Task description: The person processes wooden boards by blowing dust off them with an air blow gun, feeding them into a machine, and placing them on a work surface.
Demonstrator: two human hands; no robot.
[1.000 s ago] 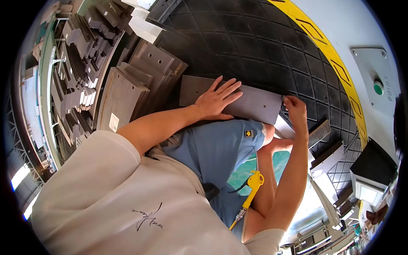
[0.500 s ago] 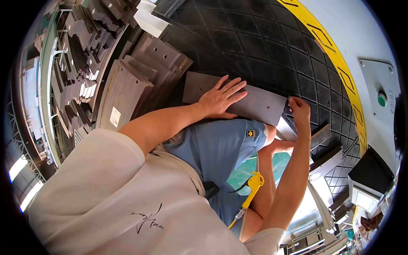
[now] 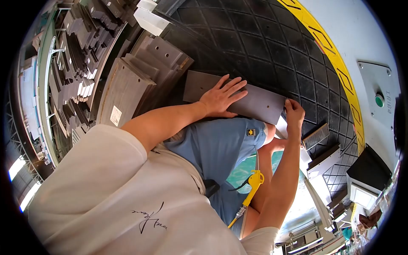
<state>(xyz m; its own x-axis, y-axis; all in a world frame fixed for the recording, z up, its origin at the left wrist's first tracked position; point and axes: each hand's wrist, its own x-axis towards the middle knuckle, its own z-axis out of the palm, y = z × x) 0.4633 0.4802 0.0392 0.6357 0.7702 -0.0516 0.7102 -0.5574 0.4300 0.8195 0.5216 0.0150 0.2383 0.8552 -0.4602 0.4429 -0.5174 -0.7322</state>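
A flat grey plate [image 3: 259,102] with small holes lies across the blue shorts [image 3: 216,138], above my knee. My left hand [image 3: 221,98] rests flat on it, palm down, with its fingers spread. At the plate's right end, my right hand [image 3: 294,114] is closed in a pinch against the edge. Whatever small thing its fingertips hold is too hidden to name. A yellow air gun [image 3: 255,182] hangs beside my leg, over a green surface.
Stacked metal plates [image 3: 123,89] lean at the left, beside a rack of many dark pieces [image 3: 78,55]. Black tiled matting [image 3: 272,51] spreads beyond the plate. A yellow strip [image 3: 340,72] borders a white machine panel with a green button [image 3: 379,100]. Metal pieces [image 3: 324,162] lie at right.
My right hand has shifted slightly left, its fingertips now closer against the plate's end. My left hand keeps its place on the plate. The view has turned a little since the earliest frame.
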